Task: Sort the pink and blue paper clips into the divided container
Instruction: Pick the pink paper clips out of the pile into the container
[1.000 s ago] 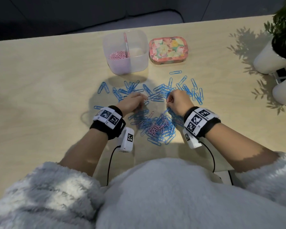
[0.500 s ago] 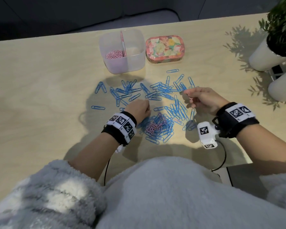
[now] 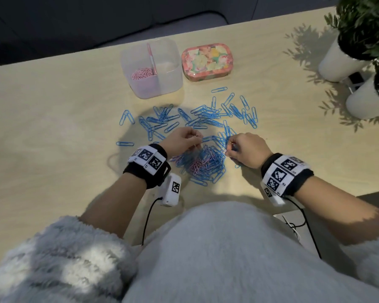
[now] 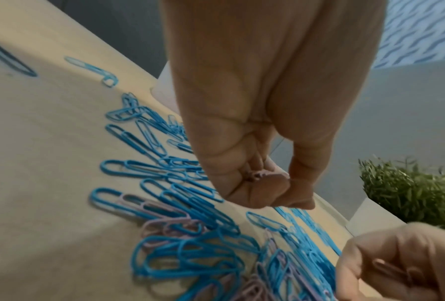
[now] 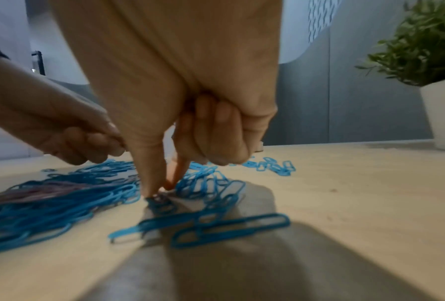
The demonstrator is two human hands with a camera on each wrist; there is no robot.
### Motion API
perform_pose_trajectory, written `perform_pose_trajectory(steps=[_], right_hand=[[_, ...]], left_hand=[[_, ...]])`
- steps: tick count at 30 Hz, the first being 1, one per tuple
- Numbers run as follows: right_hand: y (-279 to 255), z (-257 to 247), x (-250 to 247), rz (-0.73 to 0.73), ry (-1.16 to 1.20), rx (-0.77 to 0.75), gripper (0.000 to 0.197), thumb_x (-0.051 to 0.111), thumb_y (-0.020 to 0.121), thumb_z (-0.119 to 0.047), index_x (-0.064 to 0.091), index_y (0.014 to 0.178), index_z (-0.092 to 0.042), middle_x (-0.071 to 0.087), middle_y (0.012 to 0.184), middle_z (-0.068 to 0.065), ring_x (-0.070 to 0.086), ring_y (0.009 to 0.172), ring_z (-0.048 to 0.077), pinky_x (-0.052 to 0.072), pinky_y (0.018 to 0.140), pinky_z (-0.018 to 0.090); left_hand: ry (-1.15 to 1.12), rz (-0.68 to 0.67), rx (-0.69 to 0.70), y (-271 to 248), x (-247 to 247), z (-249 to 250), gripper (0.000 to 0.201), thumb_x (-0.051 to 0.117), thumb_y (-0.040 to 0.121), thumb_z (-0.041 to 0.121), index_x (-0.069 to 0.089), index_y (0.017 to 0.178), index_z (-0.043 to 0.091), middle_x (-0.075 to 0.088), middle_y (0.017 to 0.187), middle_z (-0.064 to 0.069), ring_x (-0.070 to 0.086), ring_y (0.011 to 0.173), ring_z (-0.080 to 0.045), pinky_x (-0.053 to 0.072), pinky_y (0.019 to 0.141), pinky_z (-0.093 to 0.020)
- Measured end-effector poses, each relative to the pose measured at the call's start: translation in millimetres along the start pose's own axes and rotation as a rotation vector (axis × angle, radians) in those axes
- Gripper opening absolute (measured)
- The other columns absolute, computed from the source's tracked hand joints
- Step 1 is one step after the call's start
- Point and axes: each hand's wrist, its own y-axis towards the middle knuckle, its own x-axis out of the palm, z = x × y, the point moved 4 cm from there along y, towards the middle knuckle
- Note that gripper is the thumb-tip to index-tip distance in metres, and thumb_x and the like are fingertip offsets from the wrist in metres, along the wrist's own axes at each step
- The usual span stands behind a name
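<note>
A mixed pile of blue and pink paper clips (image 3: pixel 202 166) lies on the table in front of me, with loose blue clips (image 3: pixel 208 115) scattered beyond it. My left hand (image 3: pixel 195 142) hovers at the pile's far left edge, its fingers curled round a few pink clips (image 4: pixel 255 175). My right hand (image 3: pixel 229 149) is at the pile's right edge, where thumb and forefinger (image 5: pixel 149 183) pinch a pink clip (image 4: pixel 387 268) down among the blue ones. The clear divided container (image 3: pixel 173 84) stands further back, with pink clips (image 3: pixel 141 73) in its left compartment.
A floral tin (image 3: pixel 206 61) stands just right of the container. Two white plant pots (image 3: pixel 337 66) with green leaves sit at the table's far right. The table's near edge runs under my forearms, and cables (image 3: pixel 148 217) hang from the wrist cameras.
My right hand came back left from the scattered blue clips to the pile's right edge and pinched down. My left hand shifted forward, from the pile's near left edge to its far left edge.
</note>
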Motion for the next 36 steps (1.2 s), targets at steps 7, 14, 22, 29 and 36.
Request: perform_pose_trajectory(steps=[7,14,22,29,36], right_hand=[[9,20,-4,-0.032,0.507,0.097,0.030,0.052,0.084,-0.007,0.047,0.056,-0.017,0.054,0.055,0.002,0.052,0.051,0.012,0.042,0.059,0.027],[8,18,-15,-0.073,1.158,0.209,0.021,0.042,0.088,0.006,0.051,0.075,-0.008,0.054,0.066,0.011,0.051,0.039,0.009,0.037,0.034,0.017],[12,-24,6,-0.072,0.652,0.029,0.045,0.065,0.084,-0.028,0.039,0.049,-0.018,0.039,0.045,-0.001,0.034,0.038,0.005,0.028,0.045,0.022],[14,-28,15,-0.087,0.233,0.109,0.020,0.068,0.077,-0.022,0.053,0.064,-0.020,0.057,0.071,0.000,0.052,0.075,0.021,0.038,0.067,0.028],[24,-5,-7,0.027,0.606,0.169,0.028,0.061,0.084,-0.011,0.050,0.060,-0.020,0.058,0.063,0.004,0.052,0.055,0.013,0.043,0.053,0.013]], left_hand=[[0.118,0.015,-0.008,3,1,4,0.023,0.054,0.091,0.018,0.049,0.068,0.017,0.049,0.059,-0.001,0.043,0.046,-0.008,0.035,0.044,-0.014],[0.846,-0.003,0.216,8,14,14,0.013,0.054,0.090,0.019,0.060,0.099,0.011,0.048,0.069,0.003,0.049,0.066,-0.016,0.039,0.067,-0.029],[0.913,0.069,0.219,10,12,7,0.016,0.056,0.089,0.023,0.060,0.099,0.011,0.064,0.104,-0.011,0.057,0.098,-0.028,0.042,0.079,-0.033],[0.906,0.033,0.229,7,13,2,0.018,0.057,0.088,0.023,0.060,0.100,0.010,0.064,0.105,-0.010,0.057,0.100,-0.027,0.042,0.083,-0.034],[0.832,0.022,0.187,6,5,-4,0.017,0.046,0.093,0.018,0.055,0.099,0.005,0.061,0.101,-0.013,0.055,0.094,-0.028,0.040,0.080,-0.034]])
